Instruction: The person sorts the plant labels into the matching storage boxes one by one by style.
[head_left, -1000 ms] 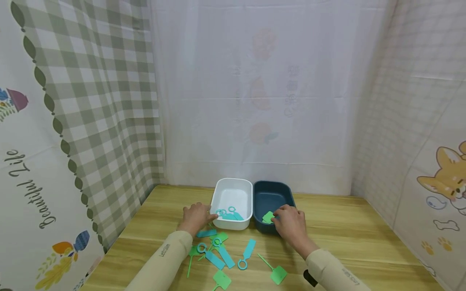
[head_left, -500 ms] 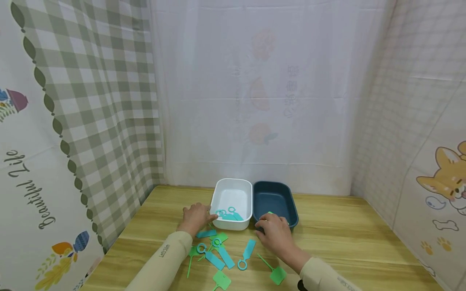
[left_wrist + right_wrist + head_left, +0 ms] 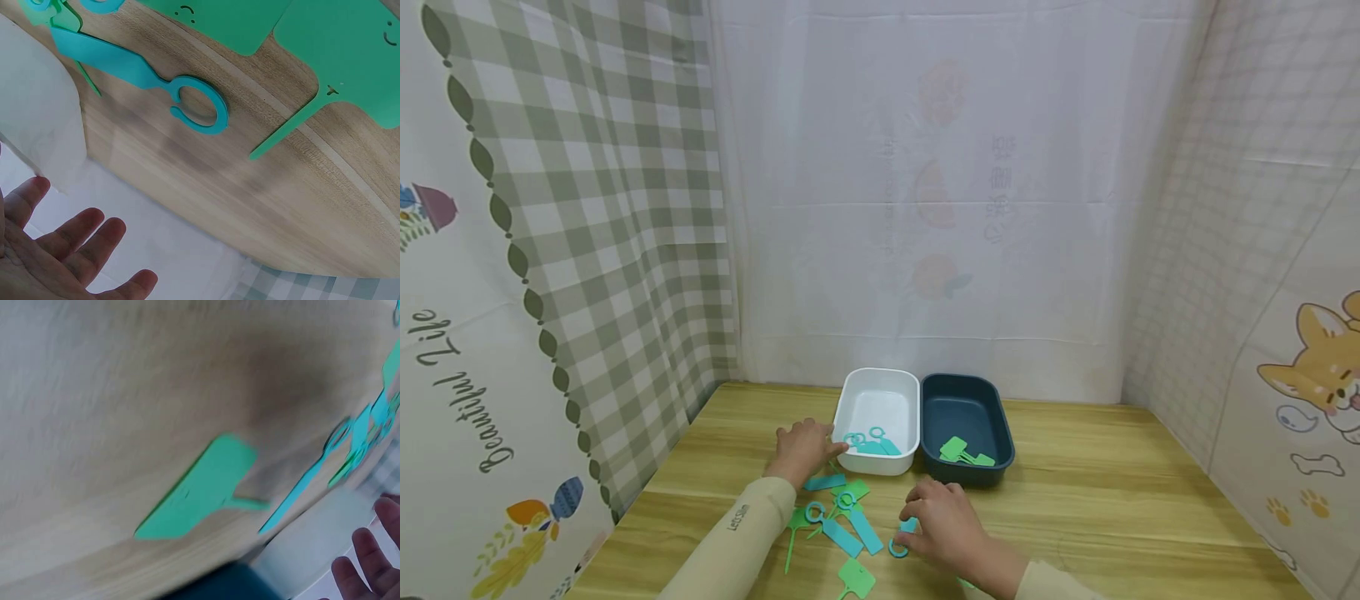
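Observation:
My left hand (image 3: 805, 450) rests at the near left rim of a white bin (image 3: 880, 408), its fingers spread and holding nothing. Several blue ring-ended tags (image 3: 876, 447) lie inside that bin. Low over the table, my right hand (image 3: 943, 525) partly covers a single blue ring-ended tag (image 3: 898, 548); the right wrist view shows its fingers (image 3: 369, 556) loosely extended, with nothing gripped. A green square tag with a thin stem (image 3: 200, 490) lies near this hand. The dark blue bin (image 3: 962, 408) holds several green tags (image 3: 955, 448).
Between my forearms lies a loose pile of blue tags (image 3: 841, 536) and green tags (image 3: 853, 490), some overlapping. Another green tag (image 3: 857, 577) is closer to me. Both bins stand side by side on the wooden table (image 3: 1090, 483), with a white curtain (image 3: 820, 250) behind.
My right hand has let go of a green tag in the dark blue bin and moved left and toward me, over the single blue tag. My left hand stays in place.

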Motion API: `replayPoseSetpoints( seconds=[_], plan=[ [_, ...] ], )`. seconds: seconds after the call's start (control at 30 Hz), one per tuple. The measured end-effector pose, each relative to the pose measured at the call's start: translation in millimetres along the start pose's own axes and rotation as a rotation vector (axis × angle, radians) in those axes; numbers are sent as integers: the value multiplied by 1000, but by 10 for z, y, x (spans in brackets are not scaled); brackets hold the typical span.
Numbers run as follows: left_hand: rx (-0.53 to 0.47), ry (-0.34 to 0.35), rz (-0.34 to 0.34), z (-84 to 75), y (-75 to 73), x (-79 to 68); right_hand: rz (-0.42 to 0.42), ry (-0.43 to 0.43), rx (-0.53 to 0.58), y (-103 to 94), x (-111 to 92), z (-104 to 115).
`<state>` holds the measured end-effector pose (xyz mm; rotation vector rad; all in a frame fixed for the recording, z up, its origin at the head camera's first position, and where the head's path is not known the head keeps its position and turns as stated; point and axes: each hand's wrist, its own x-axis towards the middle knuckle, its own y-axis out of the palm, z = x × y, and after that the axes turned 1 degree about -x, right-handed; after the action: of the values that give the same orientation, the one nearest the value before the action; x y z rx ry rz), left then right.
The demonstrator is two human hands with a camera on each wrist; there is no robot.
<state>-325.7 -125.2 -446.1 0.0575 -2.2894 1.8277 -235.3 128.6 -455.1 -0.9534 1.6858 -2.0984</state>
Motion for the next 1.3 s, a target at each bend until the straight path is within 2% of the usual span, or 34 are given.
replayPoseSetpoints(
  seconds=[0.23, 0.43, 0.67, 0.77, 1.07, 1.3],
  plan=[
    [-3, -1, 11, -1, 3, -7, 163, -102, 8, 42, -88, 150],
    [19, 10, 25, -20, -4, -35, 270, -184, -54, 89, -183, 220],
    [31, 5, 49, -19, -38, 1, 216, -238, -170, 97, -276, 295],
    [25, -1, 58, -19, -60, 16, 241, -226, -200, 90, -286, 315],
    [6, 1, 65, -8, -97, 48, 273, -225, -184, 61, -299, 301],
    [2, -8, 79, -9, -84, 31, 316, -154, -122, 35, -254, 229]
  ],
)
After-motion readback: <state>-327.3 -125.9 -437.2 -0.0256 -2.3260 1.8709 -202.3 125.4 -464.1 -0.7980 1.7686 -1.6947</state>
